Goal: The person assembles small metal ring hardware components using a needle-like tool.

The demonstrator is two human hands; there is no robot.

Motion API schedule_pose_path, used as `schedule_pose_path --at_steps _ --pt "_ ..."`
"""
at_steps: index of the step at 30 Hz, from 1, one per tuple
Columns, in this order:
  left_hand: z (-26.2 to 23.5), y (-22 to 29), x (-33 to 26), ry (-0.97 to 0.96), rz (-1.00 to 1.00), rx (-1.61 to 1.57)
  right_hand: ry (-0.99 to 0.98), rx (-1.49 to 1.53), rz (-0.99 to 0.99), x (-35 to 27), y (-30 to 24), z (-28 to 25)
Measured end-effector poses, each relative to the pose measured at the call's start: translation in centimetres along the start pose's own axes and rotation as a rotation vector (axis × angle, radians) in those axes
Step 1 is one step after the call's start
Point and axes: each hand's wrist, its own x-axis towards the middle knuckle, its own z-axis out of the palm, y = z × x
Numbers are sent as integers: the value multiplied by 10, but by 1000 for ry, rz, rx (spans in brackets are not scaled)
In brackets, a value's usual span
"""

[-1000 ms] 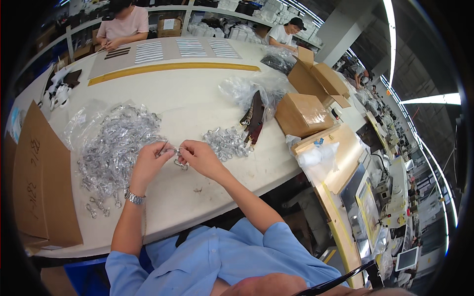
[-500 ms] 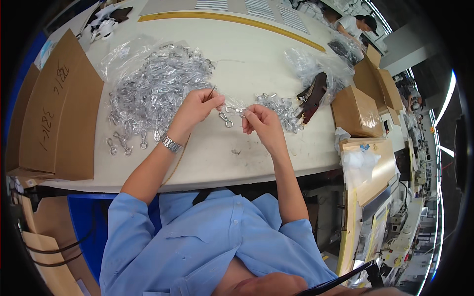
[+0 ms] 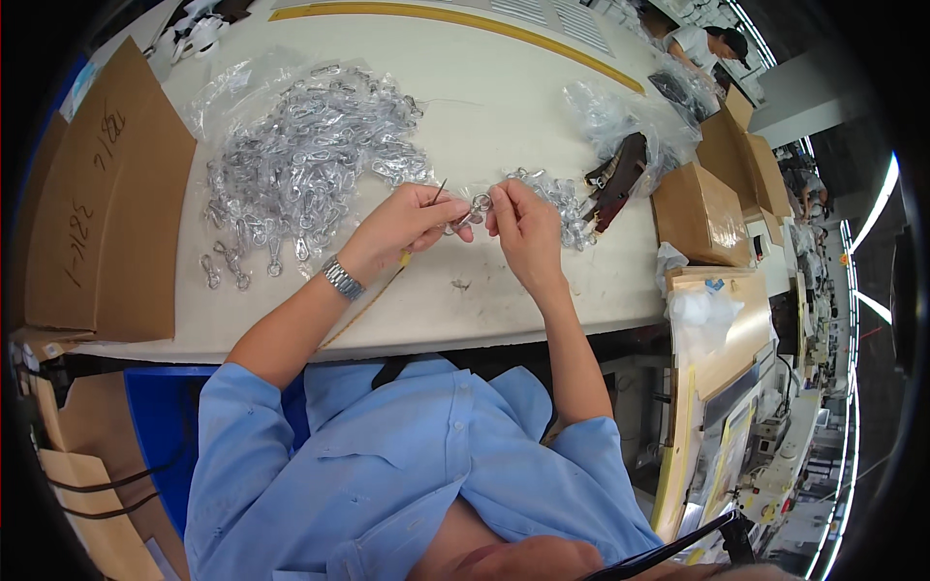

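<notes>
My left hand [image 3: 412,225] and my right hand [image 3: 520,225] meet over the white table [image 3: 504,97], both pinching one small metal clasp in a clear plastic bag [image 3: 474,207]. A thin dark tool sticks up from my left fingers. A large heap of bagged metal clasps [image 3: 305,160] lies to the left of my hands. A smaller heap of them [image 3: 562,203] lies just right of my right hand. A metal watch [image 3: 341,278] is on my left wrist.
A flat cardboard sheet [image 3: 107,194] stands at the table's left edge. Dark straps in clear bags [image 3: 620,174] and brown cardboard boxes [image 3: 702,213] sit to the right. Another person [image 3: 707,44] works at the far right end.
The camera has tilted further down and closer, so the table fills more of the view. My hands stay together on the small bagged clasp, which has shifted slightly right.
</notes>
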Motion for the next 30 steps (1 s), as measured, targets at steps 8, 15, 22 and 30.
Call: schedule_pose_path --at_steps 8,15,22,30 --pt "9 6 -4 -157 -1 -35 174 -40 -141 4 11 8" --pt "8 0 -1 -87 31 -47 133 803 235 0 16 25" --pt "12 4 -10 15 87 53 150 925 255 -17 13 40" --pt "17 11 -14 -12 158 137 89 948 318 -15 10 40"
